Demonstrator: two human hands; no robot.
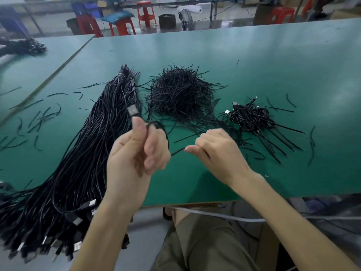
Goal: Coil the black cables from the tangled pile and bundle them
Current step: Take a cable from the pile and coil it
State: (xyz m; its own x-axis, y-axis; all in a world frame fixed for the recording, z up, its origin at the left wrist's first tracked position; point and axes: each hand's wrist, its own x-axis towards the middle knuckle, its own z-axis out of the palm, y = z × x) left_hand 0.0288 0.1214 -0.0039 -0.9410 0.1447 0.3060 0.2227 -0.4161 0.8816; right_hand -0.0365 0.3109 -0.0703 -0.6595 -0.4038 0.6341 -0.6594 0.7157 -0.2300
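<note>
The left hand (136,153) grips one black cable (176,151) above the green table (254,61), its USB plug (133,110) poking up past the thumb. The right hand (216,151), close beside it, pinches the same cable. The long cable pile (93,145) lies to the left, coiled bundles (252,116) to the right.

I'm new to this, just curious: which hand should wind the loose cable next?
Probably the right hand: its fingers pinch the loose strand, while the left hand holds the cable end upright.

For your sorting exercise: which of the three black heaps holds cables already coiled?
The small heap farthest right: its cables are looped; the others lie uncoiled.
</note>
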